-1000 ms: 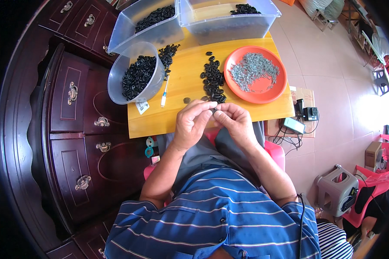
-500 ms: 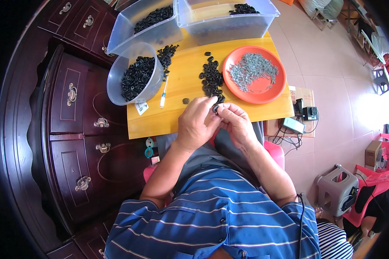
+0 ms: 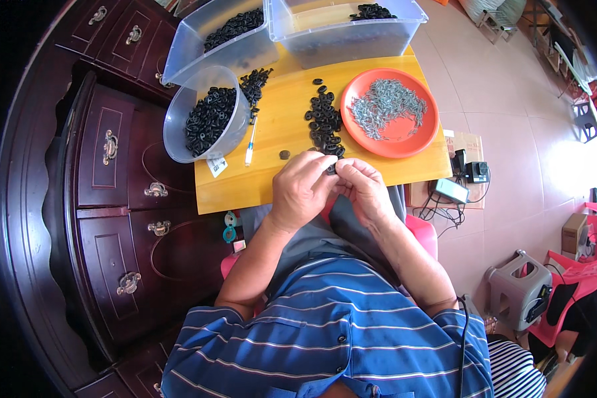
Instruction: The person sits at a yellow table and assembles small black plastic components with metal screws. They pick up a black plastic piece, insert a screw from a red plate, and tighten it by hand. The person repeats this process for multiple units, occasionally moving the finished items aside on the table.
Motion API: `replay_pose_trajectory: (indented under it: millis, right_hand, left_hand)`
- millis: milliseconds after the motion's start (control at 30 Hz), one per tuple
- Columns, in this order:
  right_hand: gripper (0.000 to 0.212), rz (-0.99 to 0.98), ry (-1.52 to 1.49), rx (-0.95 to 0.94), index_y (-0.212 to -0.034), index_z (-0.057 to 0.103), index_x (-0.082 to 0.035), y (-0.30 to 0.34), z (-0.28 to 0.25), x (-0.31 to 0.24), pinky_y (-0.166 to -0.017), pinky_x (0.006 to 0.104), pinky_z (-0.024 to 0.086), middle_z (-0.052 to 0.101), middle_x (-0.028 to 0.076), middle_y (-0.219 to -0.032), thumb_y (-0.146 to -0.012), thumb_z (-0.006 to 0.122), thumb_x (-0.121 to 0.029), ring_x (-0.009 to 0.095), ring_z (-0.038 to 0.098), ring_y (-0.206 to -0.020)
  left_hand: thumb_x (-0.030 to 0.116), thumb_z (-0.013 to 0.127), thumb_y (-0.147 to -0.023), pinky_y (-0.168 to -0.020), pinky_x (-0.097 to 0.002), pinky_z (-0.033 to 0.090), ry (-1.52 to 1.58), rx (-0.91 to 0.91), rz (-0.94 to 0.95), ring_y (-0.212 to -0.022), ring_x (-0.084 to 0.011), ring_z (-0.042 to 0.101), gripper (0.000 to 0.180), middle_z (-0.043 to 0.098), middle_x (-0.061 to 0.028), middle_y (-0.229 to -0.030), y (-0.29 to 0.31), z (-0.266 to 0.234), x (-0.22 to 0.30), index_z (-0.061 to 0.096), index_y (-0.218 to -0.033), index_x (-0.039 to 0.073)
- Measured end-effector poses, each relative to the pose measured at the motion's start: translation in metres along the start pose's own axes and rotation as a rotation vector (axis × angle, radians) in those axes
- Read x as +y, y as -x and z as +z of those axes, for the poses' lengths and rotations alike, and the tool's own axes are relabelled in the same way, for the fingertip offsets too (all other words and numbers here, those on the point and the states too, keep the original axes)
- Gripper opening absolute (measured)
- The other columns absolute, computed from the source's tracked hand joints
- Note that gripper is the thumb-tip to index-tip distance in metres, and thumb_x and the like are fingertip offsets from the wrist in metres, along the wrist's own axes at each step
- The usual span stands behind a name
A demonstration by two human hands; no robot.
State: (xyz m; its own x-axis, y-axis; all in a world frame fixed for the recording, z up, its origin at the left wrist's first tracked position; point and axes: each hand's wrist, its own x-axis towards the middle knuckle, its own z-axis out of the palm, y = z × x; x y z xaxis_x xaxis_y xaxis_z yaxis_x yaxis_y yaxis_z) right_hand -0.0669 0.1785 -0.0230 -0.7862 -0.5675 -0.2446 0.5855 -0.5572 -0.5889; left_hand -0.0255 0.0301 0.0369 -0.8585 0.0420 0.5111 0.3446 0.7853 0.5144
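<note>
My left hand (image 3: 302, 189) and my right hand (image 3: 363, 188) meet over the near edge of the yellow table (image 3: 245, 192). Between their fingertips is a small black oval plastic part (image 3: 331, 170), pinched from both sides and partly covered by the fingers. Just beyond the hands lies a pile of similar black oval parts (image 3: 324, 116). To its right, an orange-red plate (image 3: 395, 147) holds many small silvery metal pins or screws (image 3: 386, 106), too small to tell which.
At the left stands a round clear tub (image 3: 179, 136) of black parts, beside loose black parts (image 3: 253, 86) and a white pen (image 3: 251, 149). Two clear bins (image 3: 262, 60) (image 3: 351, 50) line the far edge. Dark wooden drawers (image 3: 106, 159) flank the table's left side.
The fingers have shifted slightly around the small black part, with the left fingers now closing further over it. Both hands stay in nearly the same place.
</note>
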Motion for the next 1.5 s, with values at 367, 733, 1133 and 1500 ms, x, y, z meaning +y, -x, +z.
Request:
replay_pose_trajectory:
  millis: [367, 733, 1133, 1500]
  right_hand:
    - [0.012, -0.073, 0.091, 0.041, -0.096, 0.07, -0.005, 0.003, 0.005, 0.003, -0.067, 0.0246, 0.056, 0.068, 0.0, -0.085, -0.099, 0.065, -0.016, 0.006, 0.062, -0.074]
    - [0.019, -0.224, 0.791, 0.047, -0.098, 0.07, 0.001, 0.009, 0.014, 0.001, -0.065, 0.0263, 0.054, 0.069, 0.003, -0.075, -0.097, 0.068, -0.018, 0.007, 0.064, -0.069]
    - [0.016, -0.22, 0.918, 0.082, -0.096, 0.071, 0.001, 0.007, 0.012, -0.006, -0.066, 0.0226, 0.048, 0.064, -0.003, -0.076, -0.098, 0.068, -0.015, 0.003, 0.056, -0.071]
    - [0.019, -0.301, 1.111, 0.042, -0.09, 0.073, -0.003, 0.013, 0.022, -0.015, -0.064, 0.0388, 0.055, 0.07, 0.016, -0.073, -0.089, 0.068, -0.021, 0.03, 0.071, -0.066]
  left_hand:
    - [-0.002, 0.077, -0.079, -0.073, -0.0357, 0.056, 0.052, 0.001, -0.008, -0.084, -0.0291, 0.07, 0.029, 0.07, -0.0145, -0.098, 0.004, -0.001, -0.001, 0.071, -0.108, 0.001]
    - [0.0, 0.075, -0.081, -0.06, -0.0308, 0.052, 0.053, -0.103, -0.212, -0.064, -0.0195, 0.064, 0.026, 0.065, -0.0084, -0.079, 0.029, -0.017, -0.012, 0.071, -0.106, 0.001]
    - [0.013, 0.068, -0.089, -0.07, -0.044, 0.055, -0.229, -0.096, -0.269, -0.081, -0.0335, 0.068, 0.034, 0.068, -0.0138, -0.093, 0.028, -0.022, -0.052, 0.065, -0.121, 0.005]
    - [0.018, 0.069, -0.091, -0.071, -0.0444, 0.055, -0.151, -0.126, -0.173, -0.084, -0.0363, 0.068, 0.024, 0.067, -0.0144, -0.093, 0.014, 0.007, -0.034, 0.07, -0.111, 0.004]
